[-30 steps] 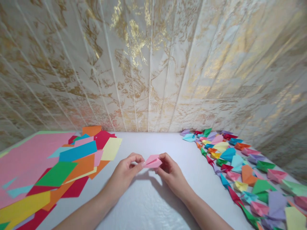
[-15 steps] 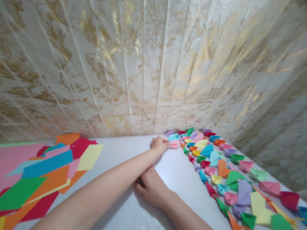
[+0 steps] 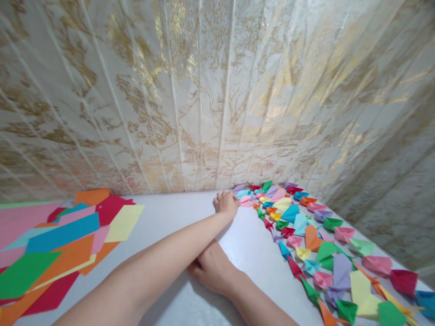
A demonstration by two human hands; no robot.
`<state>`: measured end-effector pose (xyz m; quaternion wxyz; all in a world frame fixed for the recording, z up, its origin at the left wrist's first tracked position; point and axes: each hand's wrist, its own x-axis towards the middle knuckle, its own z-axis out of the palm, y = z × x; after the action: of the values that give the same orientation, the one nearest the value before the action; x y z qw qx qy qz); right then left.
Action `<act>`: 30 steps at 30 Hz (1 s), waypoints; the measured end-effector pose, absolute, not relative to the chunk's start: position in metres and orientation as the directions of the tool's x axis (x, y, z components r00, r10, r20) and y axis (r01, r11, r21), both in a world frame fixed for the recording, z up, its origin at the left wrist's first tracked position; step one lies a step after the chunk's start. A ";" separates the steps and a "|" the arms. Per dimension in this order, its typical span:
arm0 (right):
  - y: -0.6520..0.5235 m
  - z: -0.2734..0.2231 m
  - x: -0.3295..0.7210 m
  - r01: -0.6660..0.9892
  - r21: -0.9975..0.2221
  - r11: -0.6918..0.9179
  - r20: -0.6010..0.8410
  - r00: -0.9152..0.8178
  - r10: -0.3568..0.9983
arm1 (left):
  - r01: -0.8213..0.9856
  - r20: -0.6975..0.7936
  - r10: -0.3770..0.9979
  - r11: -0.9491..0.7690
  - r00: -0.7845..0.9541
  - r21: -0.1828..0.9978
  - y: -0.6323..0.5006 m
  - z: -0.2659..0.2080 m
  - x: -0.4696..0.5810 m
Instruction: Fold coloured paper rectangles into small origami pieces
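Observation:
At the far side of the table, my left hand [image 3: 225, 203] reaches over to the right with its fingers bent. Its fingertips are closed at the near edge of a pink folded paper crane [image 3: 245, 202], which lies flat beside other cranes. My right hand [image 3: 214, 267] rests on the tabletop beneath my left forearm, so the arms cross. Its fingers curl inward and are mostly hidden by that forearm; whether they hold anything does not show. Many folded paper cranes [image 3: 311, 237] in mixed colours spread along the right side in rows.
Loose sheets of coloured paper [image 3: 64, 233] overlap in a pile on the left. The white table [image 3: 170, 206] runs back to a wall hung with a gold-patterned, creased covering [image 3: 190, 104]. On the right, the table edge slants past the outer cranes.
The pink crane, tilted up at my left fingertips before, now lies flatter on the table. My left fingers have loosened and spread slightly. The view has shifted a little; my right hand stays put.

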<state>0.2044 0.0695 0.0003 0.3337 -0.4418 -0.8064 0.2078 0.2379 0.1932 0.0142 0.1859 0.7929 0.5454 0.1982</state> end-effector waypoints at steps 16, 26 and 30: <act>0.071 0.006 0.201 0.524 -0.761 0.383 0.277 -0.271 0.922 | 0.966 0.327 0.944 -0.116 0.035 0.232 0.133 0.015 -0.070; 0.087 -0.012 0.216 0.368 -0.876 0.313 0.353 0.044 0.935 | 0.835 0.305 0.862 -0.484 0.404 0.262 0.080 0.000 -0.037; 0.095 -0.021 0.221 0.349 -0.888 0.301 0.358 0.113 0.927 | 0.729 0.315 0.803 -0.593 0.505 0.343 0.066 0.001 -0.033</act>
<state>0.2206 0.0950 -0.0212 0.5301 -0.5248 -0.6077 0.2726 -0.0329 0.0662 0.0009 0.0829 0.8636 0.4434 0.2252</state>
